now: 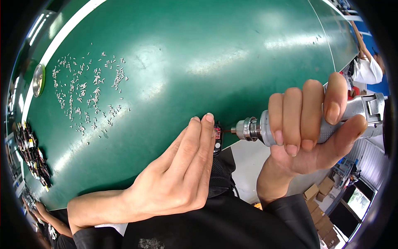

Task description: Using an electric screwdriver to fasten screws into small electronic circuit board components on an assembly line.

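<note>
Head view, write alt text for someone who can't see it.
A person's right hand grips a grey power screwdriver, its bit pointed at a small black device by the left hand. On the green table, metal pieces lie scattered at left, a dish and dark parts beyond.

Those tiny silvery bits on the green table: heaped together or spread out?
Spread out: the tiny silvery, screw-like pieces lie scattered singly and in loose clusters, with green tabletop showing between them.

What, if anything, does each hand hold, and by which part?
The right hand holds the driver by its grey body. The left hand is at the black device; whether it grips it cannot be told.
</note>
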`<state>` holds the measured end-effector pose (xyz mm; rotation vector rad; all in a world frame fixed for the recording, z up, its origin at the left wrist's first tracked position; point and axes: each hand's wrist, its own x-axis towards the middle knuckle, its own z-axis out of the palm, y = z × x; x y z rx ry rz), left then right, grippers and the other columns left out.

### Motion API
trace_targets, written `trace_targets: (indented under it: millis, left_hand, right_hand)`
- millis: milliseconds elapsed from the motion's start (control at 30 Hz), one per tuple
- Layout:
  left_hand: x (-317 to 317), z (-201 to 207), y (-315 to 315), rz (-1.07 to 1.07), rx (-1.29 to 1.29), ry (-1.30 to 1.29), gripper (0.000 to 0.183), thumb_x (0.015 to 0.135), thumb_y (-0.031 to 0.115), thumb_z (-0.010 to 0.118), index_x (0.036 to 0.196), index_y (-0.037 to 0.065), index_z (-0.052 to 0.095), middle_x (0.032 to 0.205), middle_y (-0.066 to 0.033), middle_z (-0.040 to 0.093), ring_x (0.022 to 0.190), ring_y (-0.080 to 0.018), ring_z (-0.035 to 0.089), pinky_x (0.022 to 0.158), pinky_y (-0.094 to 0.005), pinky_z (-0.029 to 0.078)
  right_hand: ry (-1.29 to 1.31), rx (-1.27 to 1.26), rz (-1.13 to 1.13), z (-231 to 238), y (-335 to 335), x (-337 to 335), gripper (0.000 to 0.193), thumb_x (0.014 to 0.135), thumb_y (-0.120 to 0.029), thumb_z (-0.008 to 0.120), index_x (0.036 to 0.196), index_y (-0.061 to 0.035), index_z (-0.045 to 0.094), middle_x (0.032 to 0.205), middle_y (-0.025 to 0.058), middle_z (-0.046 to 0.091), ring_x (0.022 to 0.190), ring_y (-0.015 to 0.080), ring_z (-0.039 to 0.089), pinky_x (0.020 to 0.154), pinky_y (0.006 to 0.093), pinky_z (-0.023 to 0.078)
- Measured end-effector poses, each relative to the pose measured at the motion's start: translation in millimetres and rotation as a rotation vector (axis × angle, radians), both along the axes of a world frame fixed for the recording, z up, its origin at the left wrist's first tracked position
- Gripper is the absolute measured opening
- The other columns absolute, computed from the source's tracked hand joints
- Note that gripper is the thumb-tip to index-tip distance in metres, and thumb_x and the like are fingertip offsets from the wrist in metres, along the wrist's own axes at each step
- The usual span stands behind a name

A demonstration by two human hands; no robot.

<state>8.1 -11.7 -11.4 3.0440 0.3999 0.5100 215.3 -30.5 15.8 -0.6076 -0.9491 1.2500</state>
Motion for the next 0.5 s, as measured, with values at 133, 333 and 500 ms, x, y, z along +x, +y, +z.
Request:
trace_targets:
  millis: [133,333,500]
  left_hand:
    - [0,8,-3,0.020,0.021,0.018,0.034,0.064,0.002,0.063,0.093,-0.016,0.065,0.105,-0.0276,0.063,0.096,-0.0338,0.062,0.079,-0.0343,0.056]
    - [-2,4,3,0.012,-0.003,-0.030,0.027,0.068,0.003,0.065,0.090,-0.014,0.066,0.105,-0.0271,0.063,0.094,-0.0325,0.062,0.080,-0.0340,0.055]
    - [-5,9,6,-0.003,0.037,-0.026,0.035,0.063,0.005,0.062,0.092,-0.014,0.065,0.104,-0.0271,0.063,0.095,-0.0326,0.061,0.082,-0.0346,0.054]
  right_hand:
    - [-0.069,0.003,0.134,3,3,5,0.032,0.097,-0.042,0.048,0.089,-0.0114,0.044,0.057,-0.0034,0.043,0.045,0.0080,0.044,0.050,0.0237,0.042]
    - [-0.288,0.017,0.113,13,8,-12,0.026,0.097,-0.034,0.053,0.088,-0.0113,0.042,0.058,-0.0039,0.045,0.044,0.0070,0.044,0.048,0.0224,0.041]
    - [-0.246,0.105,0.147,14,15,-16,0.024,0.096,-0.028,0.056,0.087,-0.0109,0.043,0.058,-0.0040,0.045,0.044,0.0073,0.044,0.047,0.0229,0.040]
